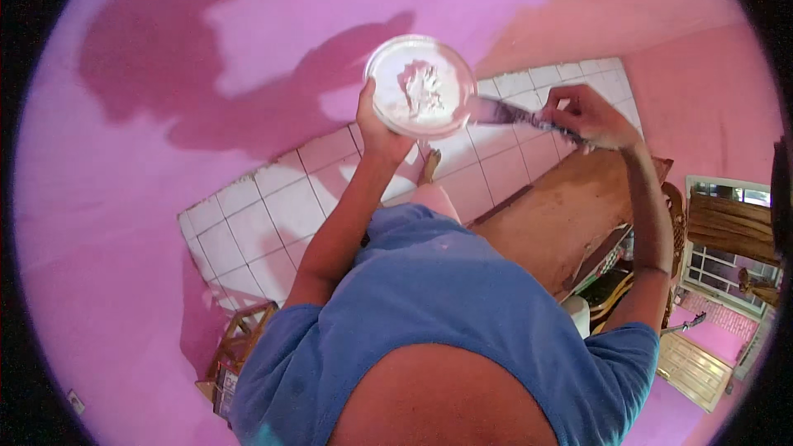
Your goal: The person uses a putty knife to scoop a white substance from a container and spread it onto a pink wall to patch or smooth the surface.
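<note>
My left hand [381, 128] grips a round clear container [389, 66] of thick white paste [420, 91], held up in front of the pink wall. My right hand [586, 116] is closed on a scraper [508, 114] with a dark, paste-smeared blade and handle. The blade's left end reaches the container's right rim; whether they touch I cannot tell.
Pink wall [132, 198] with my shadow surrounds a tiled floor [297, 198] where my bare foot [429, 163] shows. A wooden board or tabletop [537, 231] lies at my right, near stacked furniture. A wooden frame [239, 334] stands lower left; a window [723, 272] is far right.
</note>
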Demonstrator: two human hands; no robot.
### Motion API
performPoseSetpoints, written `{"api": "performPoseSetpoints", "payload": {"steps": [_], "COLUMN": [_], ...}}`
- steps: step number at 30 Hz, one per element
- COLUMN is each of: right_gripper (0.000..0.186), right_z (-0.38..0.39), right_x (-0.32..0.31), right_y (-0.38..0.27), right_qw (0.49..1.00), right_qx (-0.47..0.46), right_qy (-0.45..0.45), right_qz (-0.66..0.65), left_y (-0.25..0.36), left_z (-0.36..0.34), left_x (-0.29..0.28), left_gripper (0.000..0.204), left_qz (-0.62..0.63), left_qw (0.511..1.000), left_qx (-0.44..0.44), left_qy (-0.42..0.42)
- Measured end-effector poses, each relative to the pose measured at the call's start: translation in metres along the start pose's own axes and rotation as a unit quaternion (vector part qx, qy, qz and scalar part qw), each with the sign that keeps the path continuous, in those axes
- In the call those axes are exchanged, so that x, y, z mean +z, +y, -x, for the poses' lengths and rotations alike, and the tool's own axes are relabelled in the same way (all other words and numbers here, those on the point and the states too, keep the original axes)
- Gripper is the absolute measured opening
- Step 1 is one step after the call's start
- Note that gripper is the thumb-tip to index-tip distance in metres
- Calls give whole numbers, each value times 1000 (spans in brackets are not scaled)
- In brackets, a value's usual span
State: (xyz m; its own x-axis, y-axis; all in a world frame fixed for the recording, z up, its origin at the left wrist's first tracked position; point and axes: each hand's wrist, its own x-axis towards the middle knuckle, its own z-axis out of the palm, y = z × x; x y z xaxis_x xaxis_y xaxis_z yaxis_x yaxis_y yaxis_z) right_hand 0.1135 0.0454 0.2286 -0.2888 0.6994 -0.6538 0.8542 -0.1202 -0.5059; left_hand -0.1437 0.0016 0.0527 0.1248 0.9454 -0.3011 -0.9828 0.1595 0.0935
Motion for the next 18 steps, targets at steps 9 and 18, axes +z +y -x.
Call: {"api": "performPoseSetpoints", "payload": {"steps": [9, 18], "right_gripper": [24, 22], "right_z": [-48, -21], "right_x": [-26, -203], "right_y": [-2, 143], "right_qw": [998, 981], "right_qx": [-5, -30], "right_qy": [16, 62], "right_qz": [-67, -180], "left_y": [24, -169], "left_z": [-37, -179], "left_x": [6, 179], "left_gripper": [57, 72], "left_qz": [-4, -65], "left_qw": [996, 996], "left_qx": [-78, 9], "left_qy": [43, -67]}}
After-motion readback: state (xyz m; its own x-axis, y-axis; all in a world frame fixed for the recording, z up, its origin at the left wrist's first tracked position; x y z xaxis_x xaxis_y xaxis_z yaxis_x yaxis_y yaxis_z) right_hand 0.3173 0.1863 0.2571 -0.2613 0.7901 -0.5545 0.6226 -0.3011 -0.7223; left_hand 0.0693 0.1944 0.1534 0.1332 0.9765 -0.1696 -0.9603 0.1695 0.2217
